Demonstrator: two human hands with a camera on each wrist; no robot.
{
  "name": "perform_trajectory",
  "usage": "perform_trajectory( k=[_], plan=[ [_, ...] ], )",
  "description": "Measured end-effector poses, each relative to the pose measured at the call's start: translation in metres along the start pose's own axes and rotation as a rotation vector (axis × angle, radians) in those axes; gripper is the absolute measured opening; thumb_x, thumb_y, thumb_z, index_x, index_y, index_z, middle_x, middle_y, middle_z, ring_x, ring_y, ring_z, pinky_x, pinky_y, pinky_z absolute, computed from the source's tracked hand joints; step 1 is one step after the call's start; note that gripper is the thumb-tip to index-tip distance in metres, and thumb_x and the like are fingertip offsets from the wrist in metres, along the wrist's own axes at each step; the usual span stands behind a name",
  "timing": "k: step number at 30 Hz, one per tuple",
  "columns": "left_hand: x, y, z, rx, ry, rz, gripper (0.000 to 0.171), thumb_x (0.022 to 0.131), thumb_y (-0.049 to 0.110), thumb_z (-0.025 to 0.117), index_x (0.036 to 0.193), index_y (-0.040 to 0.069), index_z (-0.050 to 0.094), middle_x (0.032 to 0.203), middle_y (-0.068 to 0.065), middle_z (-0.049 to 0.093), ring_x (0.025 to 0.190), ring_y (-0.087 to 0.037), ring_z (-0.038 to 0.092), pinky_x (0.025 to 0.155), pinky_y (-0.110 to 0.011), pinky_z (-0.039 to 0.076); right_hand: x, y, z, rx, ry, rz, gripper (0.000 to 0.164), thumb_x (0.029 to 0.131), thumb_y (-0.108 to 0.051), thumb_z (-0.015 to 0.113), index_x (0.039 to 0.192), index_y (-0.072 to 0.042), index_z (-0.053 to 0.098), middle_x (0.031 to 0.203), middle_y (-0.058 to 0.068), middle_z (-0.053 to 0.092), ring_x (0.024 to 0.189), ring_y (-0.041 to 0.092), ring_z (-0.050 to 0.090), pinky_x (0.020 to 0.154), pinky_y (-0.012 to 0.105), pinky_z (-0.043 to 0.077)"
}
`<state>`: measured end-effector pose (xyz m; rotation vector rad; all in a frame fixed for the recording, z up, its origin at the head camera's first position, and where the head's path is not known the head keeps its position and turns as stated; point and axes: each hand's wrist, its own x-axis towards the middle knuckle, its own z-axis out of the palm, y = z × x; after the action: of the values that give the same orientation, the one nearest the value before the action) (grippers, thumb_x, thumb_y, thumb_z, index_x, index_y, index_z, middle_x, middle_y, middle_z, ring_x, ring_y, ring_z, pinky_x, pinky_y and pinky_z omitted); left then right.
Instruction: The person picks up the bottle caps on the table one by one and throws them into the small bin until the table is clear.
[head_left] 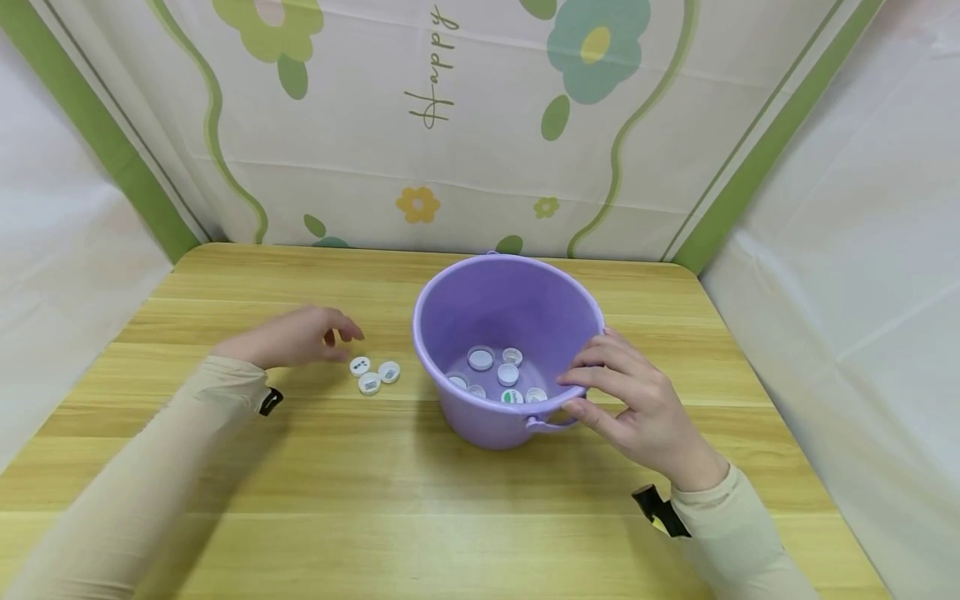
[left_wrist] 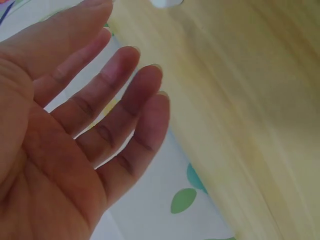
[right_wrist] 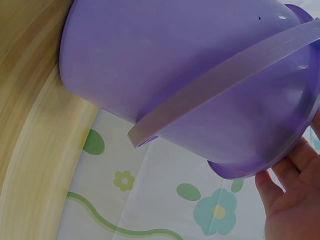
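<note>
A purple bucket [head_left: 486,425] stands upright on the wooden table, its handle [right_wrist: 225,75] hanging down its side in the right wrist view. Several white round caps lie on its floor, among them a cap with a green mark [head_left: 512,397]. My right hand [head_left: 637,404] holds the bucket's right rim, fingers over the edge and thumb at the outside. Left of the bucket, three white caps [head_left: 369,383] with dark print lie close together. Just behind and left of them hovers my left hand [head_left: 300,337], fingers loosely bent and nothing in them, as the left wrist view also shows.
The wooden table [head_left: 360,517] reaches back to a white cloth [head_left: 337,167] printed with flowers and the word Happy. Pale sheets [head_left: 847,208] hang along both sides. A black band [head_left: 660,510] sits at the right sleeve's cuff.
</note>
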<state>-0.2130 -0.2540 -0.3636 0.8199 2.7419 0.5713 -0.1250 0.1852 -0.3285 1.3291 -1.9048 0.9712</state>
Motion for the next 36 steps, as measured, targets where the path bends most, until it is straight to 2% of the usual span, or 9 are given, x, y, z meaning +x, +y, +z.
perform_trajectory(
  k=[6,11,19,23,30,36],
  plan=[
    [0.001,0.001,0.007,-0.052,-0.063,-0.028,0.032,0.086,0.006,0.076,0.118,0.006,0.071,0.113,-0.007,0.068,0.091,-0.022,0.061,0.08,-0.038,0.052,0.003,-0.003,0.0,0.001,0.004,-0.006,0.036,0.099,-0.034,0.062,0.092,0.001,0.073,0.09,0.011,0.064,0.087,0.029,0.057,0.104,0.041,0.039],
    [0.004,0.0,0.015,-0.068,-0.088,0.009,0.028,0.085,0.002,0.074,0.112,0.006,0.073,0.108,-0.003,0.069,0.09,-0.021,0.062,0.08,-0.038,0.052,0.003,-0.003,0.0,0.002,0.002,-0.004,0.036,0.099,-0.034,0.062,0.093,0.0,0.073,0.09,0.011,0.064,0.086,0.028,0.057,0.105,0.041,0.038],
    [0.011,0.001,0.024,-0.079,-0.117,0.073,0.016,0.086,0.002,0.073,0.096,0.014,0.074,0.089,0.005,0.067,0.08,-0.015,0.057,0.073,-0.033,0.05,-0.001,0.001,0.0,0.001,-0.001,0.005,0.037,0.098,-0.035,0.062,0.093,0.0,0.073,0.09,0.01,0.064,0.088,0.029,0.056,0.104,0.038,0.038],
    [0.011,0.001,0.026,-0.048,-0.099,0.089,0.014,0.086,0.003,0.074,0.091,0.016,0.074,0.085,0.006,0.066,0.077,-0.013,0.056,0.071,-0.032,0.05,-0.002,0.002,0.001,0.0,-0.003,0.009,0.037,0.098,-0.035,0.062,0.093,0.0,0.073,0.091,0.01,0.064,0.089,0.029,0.057,0.104,0.04,0.038],
    [0.011,0.001,0.03,0.011,-0.043,0.067,0.01,0.087,0.008,0.076,0.089,0.017,0.074,0.087,0.006,0.066,0.078,-0.011,0.057,0.073,-0.033,0.05,-0.003,0.002,0.002,-0.008,0.007,0.01,0.038,0.098,-0.036,0.062,0.092,0.0,0.073,0.09,0.01,0.064,0.088,0.029,0.057,0.107,0.043,0.037],
    [0.011,0.002,0.033,0.042,-0.01,0.113,0.01,0.085,0.006,0.077,0.091,0.014,0.077,0.087,0.004,0.069,0.077,-0.01,0.059,0.072,-0.032,0.052,-0.006,0.006,0.002,0.011,0.005,0.007,0.035,0.098,-0.035,0.063,0.094,-0.002,0.073,0.091,0.009,0.064,0.09,0.03,0.056,0.102,0.041,0.039]
  ],
)
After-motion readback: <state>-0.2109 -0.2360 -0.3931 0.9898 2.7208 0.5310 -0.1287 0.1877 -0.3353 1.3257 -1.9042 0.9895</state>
